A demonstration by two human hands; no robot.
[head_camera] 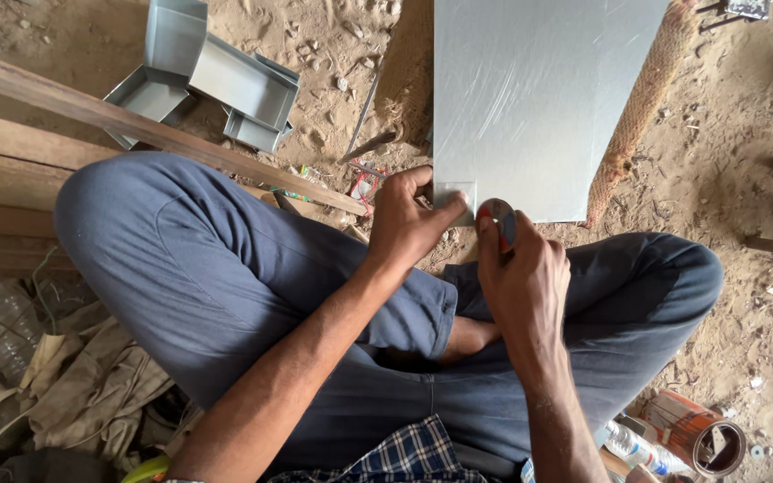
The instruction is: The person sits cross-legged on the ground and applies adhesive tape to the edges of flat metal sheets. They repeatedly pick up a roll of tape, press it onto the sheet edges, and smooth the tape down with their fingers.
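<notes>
Even, bright daylight falls across my whole view, diffuse and without a hard source direction. The metal sheet [539,98] in front of me shows a soft pale sheen with diagonal streaks of glare across its middle, yet no blown-out hotspot. Shadows are weak: my left hand [409,219] casts only a faint dark edge on the sandy ground [726,134], and my right hand [521,277] shades the fold of my trousers [252,268] beneath it. Focus holds sharp at centre. Toward the edges, straight wooden planks [20,143] bow slightly from wide-angle distortion, and the lower left corner is darker and less distinct
</notes>
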